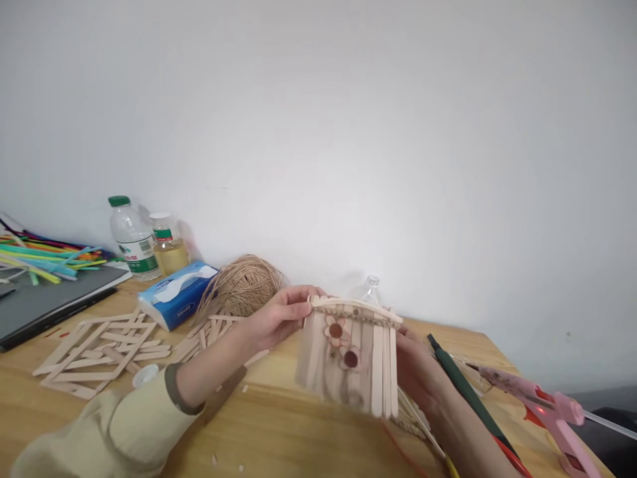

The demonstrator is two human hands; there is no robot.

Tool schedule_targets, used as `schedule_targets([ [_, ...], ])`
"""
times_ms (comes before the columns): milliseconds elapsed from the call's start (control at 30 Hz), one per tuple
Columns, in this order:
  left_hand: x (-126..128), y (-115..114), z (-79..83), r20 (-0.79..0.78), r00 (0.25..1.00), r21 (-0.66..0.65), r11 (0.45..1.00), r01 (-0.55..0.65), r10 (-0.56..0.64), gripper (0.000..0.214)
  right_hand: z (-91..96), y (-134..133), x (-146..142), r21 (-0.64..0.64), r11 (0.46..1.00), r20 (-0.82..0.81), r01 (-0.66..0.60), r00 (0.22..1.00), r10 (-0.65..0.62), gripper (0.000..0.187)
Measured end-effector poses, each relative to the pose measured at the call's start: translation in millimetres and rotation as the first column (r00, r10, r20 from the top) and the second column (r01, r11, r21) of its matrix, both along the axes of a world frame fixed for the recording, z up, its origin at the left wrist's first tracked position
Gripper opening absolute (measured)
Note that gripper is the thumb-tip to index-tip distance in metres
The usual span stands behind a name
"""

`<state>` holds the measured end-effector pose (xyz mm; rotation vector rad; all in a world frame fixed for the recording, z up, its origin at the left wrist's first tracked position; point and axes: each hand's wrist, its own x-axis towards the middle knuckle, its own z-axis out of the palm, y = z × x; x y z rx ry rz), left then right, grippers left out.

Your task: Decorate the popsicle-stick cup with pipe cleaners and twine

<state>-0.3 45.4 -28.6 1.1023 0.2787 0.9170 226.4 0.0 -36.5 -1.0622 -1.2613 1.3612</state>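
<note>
Between my two hands, above the wooden table [279, 431], is a small panel or box of craft sticks [383, 372]. Its face carries two flower shapes with dark round centres, and twine runs under a curved stick along its top; the lower part is smeared by motion. My left hand [293, 309] pinches the upper left corner with thumb and fingers. On the right side my right hand [415, 362] grips the edge, its fingertips partly hidden behind the sticks. Below it, a braided twine piece [411, 428] shows beside my right wrist.
Left lie loose craft sticks [104, 355], a tissue pack [176, 292], a twine ball [249, 285], a water bottle [132, 239], a jar [169, 249] and pipe cleaners [50, 255]. A clear bottle [371, 289] stands behind the sticks. At right are a pink glue gun [537, 398] and a dark green tool [468, 392].
</note>
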Motion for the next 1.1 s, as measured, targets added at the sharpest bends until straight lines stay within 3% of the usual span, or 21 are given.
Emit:
schedule_targets([
  [67, -4, 4, 6.2, -0.096, 0.99, 0.167, 0.982, -0.085, 0.102, 0.019, 6.1, 2, 5, 0.017, 0.975, 0.097, 0.223, 0.97, -0.224, 0.036],
  [133, -5, 6, 7.7, -0.192, 0.955, 0.293, 0.942, -0.163, 0.225, 0.02, 12.2, -2, 6, 0.237, 0.868, 0.21, 0.437, 0.849, -0.485, 0.033],
  [200, -4, 6, 6.0, -0.284, 0.9, 0.371, 0.903, -0.216, 0.332, 0.024, 18.4, -12, 0, 0.539, 0.71, 0.258, 0.453, 0.713, -0.652, 0.024],
  [233, -2, 6, 4.7, -0.327, 0.868, 0.409, 0.884, -0.228, 0.375, 0.025, 21.3, -18, -4, 0.632, 0.672, 0.274, 0.387, 0.699, -0.66, 0.019],
  [267, 0, 5, 3.5, -0.363, 0.835, 0.448, 0.863, -0.233, 0.414, 0.027, 24.0, -25, -10, 0.656, 0.689, 0.306, 0.308, 0.726, -0.616, 0.016],
  [300, 2, 3, 2.6, -0.392, 0.804, 0.485, 0.843, -0.233, 0.447, 0.028, 26.2, -30, -15, 0.63, 0.74, 0.348, 0.234, 0.767, -0.539, 0.014],
  [367, 5, -1, 1.9, -0.421, 0.754, 0.547, 0.804, -0.232, 0.505, 0.028, 28.8, -38, -23, 0.529, 0.839, 0.414, 0.125, 0.825, -0.384, 0.016],
  [400, 7, -3, 1.8, -0.424, 0.735, 0.572, 0.786, -0.236, 0.529, 0.028, 29.2, -40, -26, 0.502, 0.861, 0.435, 0.079, 0.838, -0.33, 0.018],
  [533, 12, -8, 0.3, -0.392, 0.687, 0.639, 0.718, -0.275, 0.612, 0.025, 26.6, -35, -25, 0.498, 0.864, 0.493, -0.072, 0.843, -0.214, 0.021],
  [633, 14, -10, -2.1, -0.359, 0.67, 0.674, 0.677, -0.296, 0.65, 0.021, 24.7, -30, -21, 0.473, 0.881, 0.471, 0.006, 0.843, -0.258, 0.018],
  [700, 15, -12, -3.0, -0.35, 0.664, 0.687, 0.663, -0.298, 0.661, 0.021, 25.0, -30, -20, 0.505, 0.862, 0.501, 0.046, 0.798, -0.335, 0.013],
  [800, 16, -15, -3.4, -0.359, 0.676, 0.68, 0.676, -0.282, 0.644, 0.021, 27.2, -32, -20, 0.57, 0.822, 0.566, -0.004, 0.727, -0.389, 0.014],
  [867, 16, -17, -3.9, -0.376, 0.699, 0.658, 0.707, -0.26, 0.607, 0.02, 28.9, -33, -21, 0.575, 0.818, 0.576, -0.021, 0.72, -0.387, 0.015],
  [1100, 16, -19, -7.5, -0.396, 0.768, 0.587, 0.781, -0.21, 0.504, 0.016, 30.7, -32, -20, 0.481, 0.877, 0.511, -0.001, 0.813, -0.28, 0.016],
])
